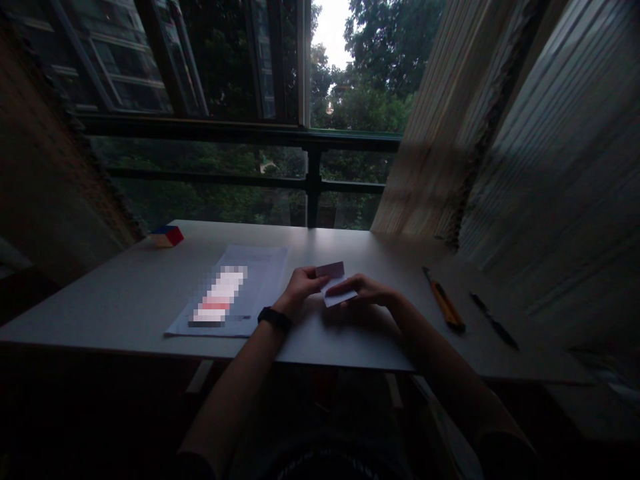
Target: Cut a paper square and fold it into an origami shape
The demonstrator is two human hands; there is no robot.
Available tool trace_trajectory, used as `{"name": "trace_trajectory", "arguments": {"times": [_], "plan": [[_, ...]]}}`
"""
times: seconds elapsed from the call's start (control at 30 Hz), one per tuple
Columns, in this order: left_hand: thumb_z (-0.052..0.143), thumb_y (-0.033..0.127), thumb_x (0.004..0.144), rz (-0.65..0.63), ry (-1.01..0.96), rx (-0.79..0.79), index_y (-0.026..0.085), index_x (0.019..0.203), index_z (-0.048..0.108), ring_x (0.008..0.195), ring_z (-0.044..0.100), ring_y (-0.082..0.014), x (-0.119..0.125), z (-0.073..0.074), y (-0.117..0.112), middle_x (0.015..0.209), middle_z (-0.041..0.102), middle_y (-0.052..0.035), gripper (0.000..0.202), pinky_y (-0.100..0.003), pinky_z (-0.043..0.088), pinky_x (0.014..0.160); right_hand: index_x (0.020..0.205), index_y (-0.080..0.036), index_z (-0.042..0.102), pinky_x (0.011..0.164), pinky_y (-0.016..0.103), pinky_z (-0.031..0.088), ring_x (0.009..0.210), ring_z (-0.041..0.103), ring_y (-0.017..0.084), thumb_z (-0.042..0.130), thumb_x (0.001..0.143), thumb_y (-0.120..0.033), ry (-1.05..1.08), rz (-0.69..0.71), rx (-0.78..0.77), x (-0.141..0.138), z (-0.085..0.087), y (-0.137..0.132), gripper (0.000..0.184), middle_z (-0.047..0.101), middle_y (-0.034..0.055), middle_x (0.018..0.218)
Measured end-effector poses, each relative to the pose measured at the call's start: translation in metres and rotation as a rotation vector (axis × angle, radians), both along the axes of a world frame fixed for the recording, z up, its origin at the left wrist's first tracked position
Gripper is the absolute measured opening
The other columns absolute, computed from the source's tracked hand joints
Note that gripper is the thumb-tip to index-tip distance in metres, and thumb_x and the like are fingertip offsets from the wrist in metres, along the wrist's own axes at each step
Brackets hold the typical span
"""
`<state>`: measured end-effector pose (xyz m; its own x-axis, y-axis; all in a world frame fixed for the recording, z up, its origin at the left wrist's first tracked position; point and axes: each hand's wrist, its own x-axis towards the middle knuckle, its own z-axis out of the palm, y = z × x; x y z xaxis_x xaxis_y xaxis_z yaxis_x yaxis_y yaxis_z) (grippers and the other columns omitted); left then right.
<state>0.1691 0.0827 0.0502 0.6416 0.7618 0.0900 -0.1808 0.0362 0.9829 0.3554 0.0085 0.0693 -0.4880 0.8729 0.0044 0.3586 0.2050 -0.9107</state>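
Note:
Between both hands, above the white table (pixel 300 343), is a small folded piece of white paper (pixel 341 299). Its upper flap stands up in shade and its lower panel faces up, brighter. My left hand (pixel 303 283), with a dark band at the wrist, pinches the paper's left side near the fold. From the right, my right hand (pixel 369 291) grips the lower panel, fingers across its top; the thumb is mostly hidden. Both hands are closed on the paper.
Left of my hands lie large white sheets (pixel 267 270), partly blurred out. A colourful puzzle cube (pixel 167 236) sits at the far left corner. To the right are an orange utility knife (pixel 445 305) and a dark pen (pixel 494 320). A window and curtain (pixel 425 153) stand behind the table.

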Motion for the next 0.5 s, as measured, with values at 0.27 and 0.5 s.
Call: {"name": "trace_trajectory", "arguments": {"times": [0.27,0.5], "plan": [[0.077,0.033,0.054,-0.043,-0.036,-0.105,0.01,0.088,0.067,0.07,0.062,-0.0174,0.0031,-0.0065,0.0032,0.082,0.068,-0.0097,0.042,-0.029,0.047,0.067,0.106,-0.016,0.063,0.083,0.037,0.043,0.092,0.059,0.024,0.069,0.064,-0.036,0.03,-0.051,0.085,-0.0045,-0.0031,0.002,0.047,0.066,0.0079,0.098],[0.075,0.033,0.057,-0.003,-0.022,-0.066,0.009,0.088,0.067,0.07,0.061,-0.0173,0.0024,-0.0005,0.0005,0.082,0.067,-0.0091,0.04,-0.029,0.047,0.067,0.1,-0.01,0.066,0.057,0.023,0.041,0.06,0.055,0.011,0.065,0.068,-0.044,0.035,-0.122,-0.072,-0.0079,-0.0017,0.0005,0.047,0.065,0.0048,0.072]]}}
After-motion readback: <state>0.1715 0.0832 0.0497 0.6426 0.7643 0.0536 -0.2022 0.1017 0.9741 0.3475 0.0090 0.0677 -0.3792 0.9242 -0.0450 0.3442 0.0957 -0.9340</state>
